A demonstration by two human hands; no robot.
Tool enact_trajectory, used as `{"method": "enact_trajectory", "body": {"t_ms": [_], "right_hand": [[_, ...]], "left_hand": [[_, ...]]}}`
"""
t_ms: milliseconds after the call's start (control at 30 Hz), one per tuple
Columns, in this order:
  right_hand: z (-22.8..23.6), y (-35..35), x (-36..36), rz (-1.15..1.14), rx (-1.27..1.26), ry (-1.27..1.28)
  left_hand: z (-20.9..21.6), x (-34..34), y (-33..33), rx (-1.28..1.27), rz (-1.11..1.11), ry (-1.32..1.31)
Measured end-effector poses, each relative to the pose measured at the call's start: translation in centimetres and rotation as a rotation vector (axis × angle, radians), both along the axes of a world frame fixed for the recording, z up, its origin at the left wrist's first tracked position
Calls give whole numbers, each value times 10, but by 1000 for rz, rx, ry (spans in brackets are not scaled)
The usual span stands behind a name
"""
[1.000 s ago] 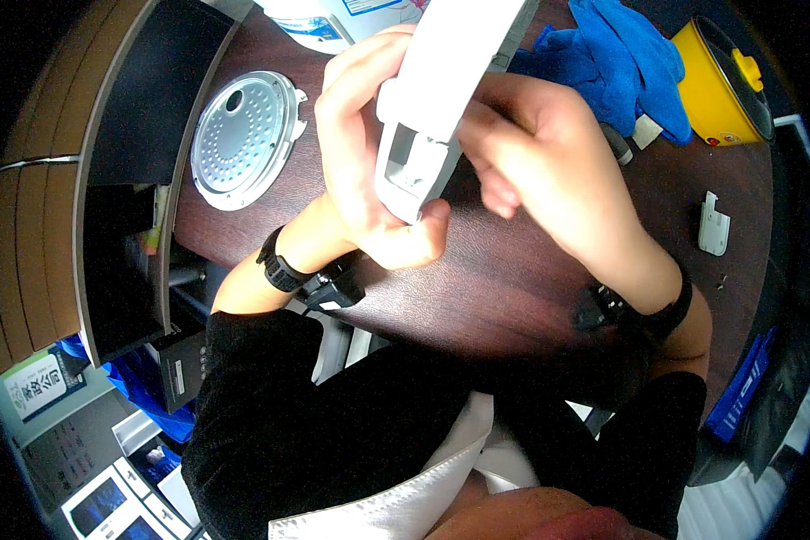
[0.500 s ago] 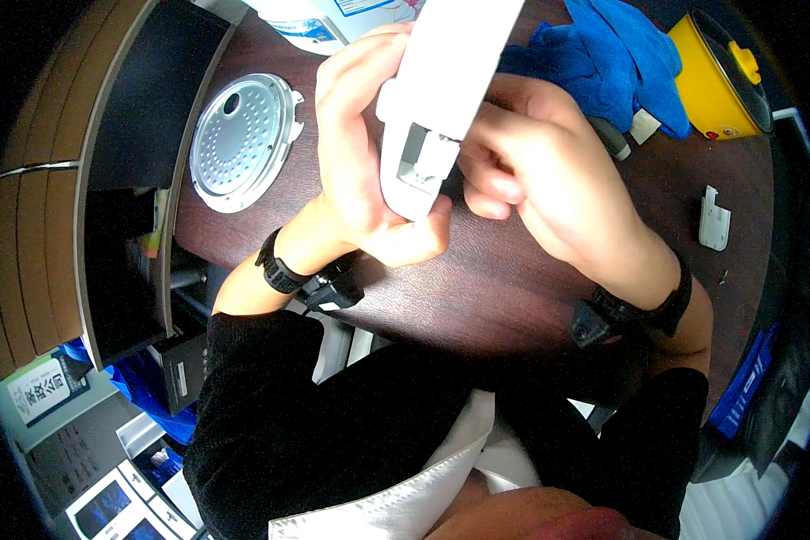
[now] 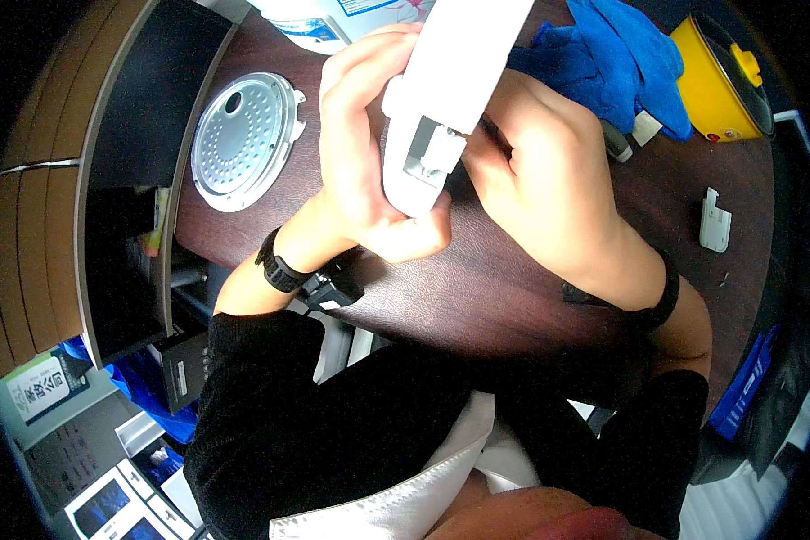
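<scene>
1. I see a dark brown, wood-grained tabletop (image 3: 486, 292) in the middle, its edges bent by my lens.
2. On my left stands a dark shelf unit (image 3: 157, 72) with pale edges, brown panels (image 3: 40, 225) beyond it.
3. Bright glare lies on the tabletop; the shelf unit's lower compartment sits in shadow.

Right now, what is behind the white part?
The right hand reaches partly behind the white part, above the table; its fingertips, and anything they hold, are hidden.

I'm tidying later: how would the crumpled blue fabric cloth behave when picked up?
The crumpled blue fabric cloth would probably sag, given its loose folds. Its fuzzy surface suggests little slipping, and its heaped shape seems unlikely to roll.
</scene>
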State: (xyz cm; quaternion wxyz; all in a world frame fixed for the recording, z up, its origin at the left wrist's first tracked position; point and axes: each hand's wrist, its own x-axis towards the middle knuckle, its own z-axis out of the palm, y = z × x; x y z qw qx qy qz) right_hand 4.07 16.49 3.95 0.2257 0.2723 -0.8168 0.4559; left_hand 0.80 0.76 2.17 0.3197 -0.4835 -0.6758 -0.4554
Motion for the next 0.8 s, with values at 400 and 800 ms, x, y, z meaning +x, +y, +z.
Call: {"method": "enact_trajectory", "body": {"t_ms": [400,800], "right_hand": [[12,13,-5,716,-988,-1351],[-8,-5,-2,100,-191,-130]], "left_hand": [[4,0,-5,-106,55,78],[1,1,-2,-54,27,46]]}}
